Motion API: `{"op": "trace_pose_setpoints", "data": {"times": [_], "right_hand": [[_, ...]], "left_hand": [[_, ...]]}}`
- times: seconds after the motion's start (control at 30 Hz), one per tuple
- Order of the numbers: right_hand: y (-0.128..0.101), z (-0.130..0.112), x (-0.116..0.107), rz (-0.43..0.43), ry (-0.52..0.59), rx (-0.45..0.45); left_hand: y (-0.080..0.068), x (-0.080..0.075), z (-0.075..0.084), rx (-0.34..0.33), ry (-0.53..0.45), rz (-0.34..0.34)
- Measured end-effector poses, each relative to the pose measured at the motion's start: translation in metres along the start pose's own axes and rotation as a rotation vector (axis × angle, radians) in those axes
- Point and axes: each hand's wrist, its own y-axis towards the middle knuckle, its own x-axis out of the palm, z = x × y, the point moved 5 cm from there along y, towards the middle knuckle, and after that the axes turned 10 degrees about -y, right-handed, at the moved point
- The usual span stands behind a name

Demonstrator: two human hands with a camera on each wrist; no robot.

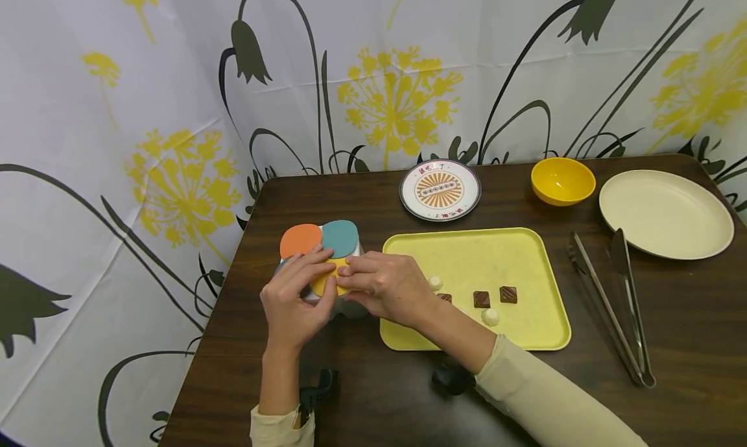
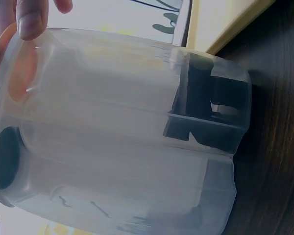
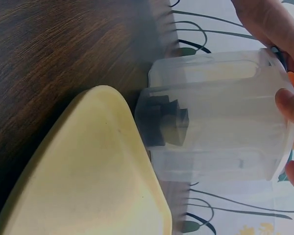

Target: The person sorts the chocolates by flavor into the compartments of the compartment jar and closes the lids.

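Note:
A clear storage container [image 2: 112, 117] stands on the table, its compartments topped with coloured lids. An orange lid [image 1: 300, 241] and a teal lid [image 1: 340, 238] are at the back, a yellow lid [image 1: 324, 279] at the front right. My left hand [image 1: 296, 301] grips the yellow lid from the left, fingertips at its far edge and thumb at its near side. From the right, my right hand [image 1: 390, 285] pinches the yellow lid's edge. Dark square pieces [image 3: 161, 120] show through the wall at the bottom of one compartment.
A yellow tray [image 1: 467, 252] beside the container bears several chocolates [image 1: 508, 294] and white round sweets [image 1: 490, 316]. Behind it is a patterned plate [image 1: 440, 210]. Metal tongs [image 1: 609, 311], a yellow bowl [image 1: 563, 181] and a cream oval plate [image 1: 665, 213] are to the right.

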Motion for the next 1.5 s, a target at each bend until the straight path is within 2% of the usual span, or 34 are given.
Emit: {"op": "trace_pose_setpoints", "data": {"times": [0.4,0.7,1.07,1.23,1.5], "right_hand": [[-0.001,0.003,0.0,-0.078,0.077,0.005],[-0.002,0.006,0.002,-0.139,0.056,0.004],[-0.002,0.028,0.02,-0.339,-0.037,0.032],[0.004,0.034,0.026,-0.351,-0.063,0.012],[0.006,0.038,0.03,-0.329,-0.029,0.023]], "left_hand": [[-0.001,-0.002,0.0,0.041,-0.018,0.015],[-0.001,-0.001,0.0,0.063,-0.017,0.015],[-0.001,0.0,0.001,0.08,-0.019,0.012],[-0.002,0.0,0.0,0.072,-0.01,0.023],[-0.002,0.001,0.001,0.062,0.006,0.023]]}}
